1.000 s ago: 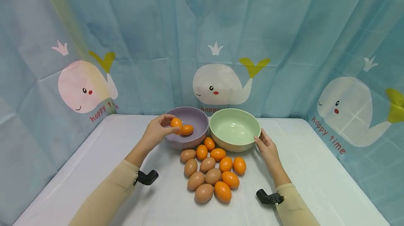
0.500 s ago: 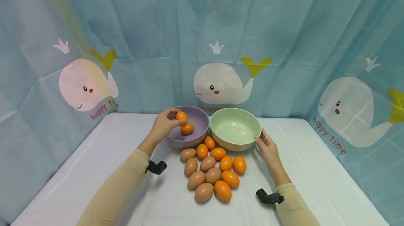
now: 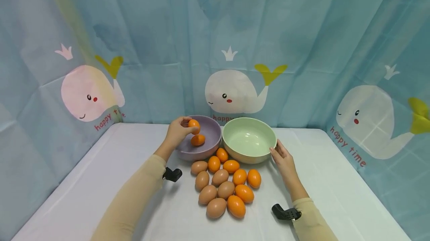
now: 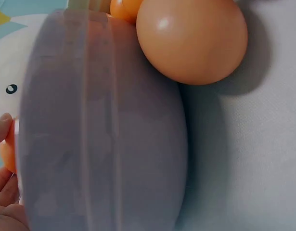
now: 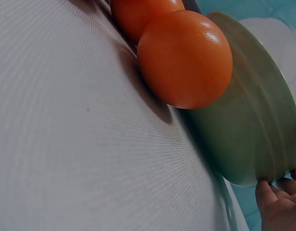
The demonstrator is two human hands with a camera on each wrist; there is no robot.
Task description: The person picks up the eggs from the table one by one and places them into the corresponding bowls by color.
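Observation:
My left hand (image 3: 177, 133) pinches an orange egg (image 3: 194, 125) between thumb and fingers, over the purple bowl (image 3: 215, 142). Inside that bowl lies another orange egg (image 3: 198, 140). In the left wrist view, the bowl's outer wall (image 4: 138, 144) hides part of the held egg (image 4: 8, 153) and of the fingers. At the right side of the green bowl (image 3: 250, 136), my right hand (image 3: 285, 163) touches the outer wall near the rim with thumb and fingertips. The right wrist view shows its thumb (image 5: 266, 195) against the green wall.
Several brown eggs (image 3: 208, 194) and orange eggs (image 3: 244, 193) lie clustered in front of the two bowls, which stand side by side. A white cloth (image 3: 100, 181) covers the table. Behind hangs a blue curtain (image 3: 161, 91) with printed whales.
My left hand has moved right and slightly farther back with the orange egg, farther over the purple bowl. My right hand has stayed at the green bowl.

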